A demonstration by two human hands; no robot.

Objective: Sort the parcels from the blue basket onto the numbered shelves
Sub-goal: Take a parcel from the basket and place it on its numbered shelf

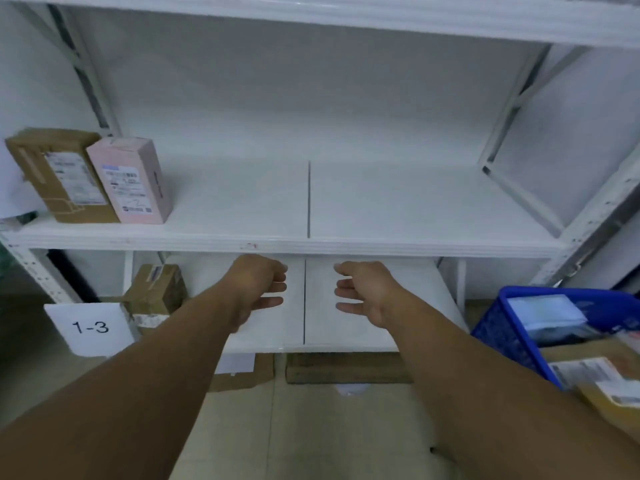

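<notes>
Right grip (370, 289) hovers empty left of the blue basket (502, 330).

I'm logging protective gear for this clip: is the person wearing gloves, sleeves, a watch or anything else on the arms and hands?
Nothing worn shows. The left hand and right hand are bare, without gloves, and both forearms are uncovered to the frame edge: no sleeves, watch or bands in view.

Beige tiled floor (311, 434) seen across lower centre, one grout line run down left of middle. Flat brown cardboard (346, 368) laid on floor. White paper scrap (350, 389) seen just in front of cardboard. Small dark speck (431, 449) noted on tile, further right. White wall (31, 74) seen upper left. Green shape (5, 268) glimpsed at left edge, too blurred to be identified.
</notes>
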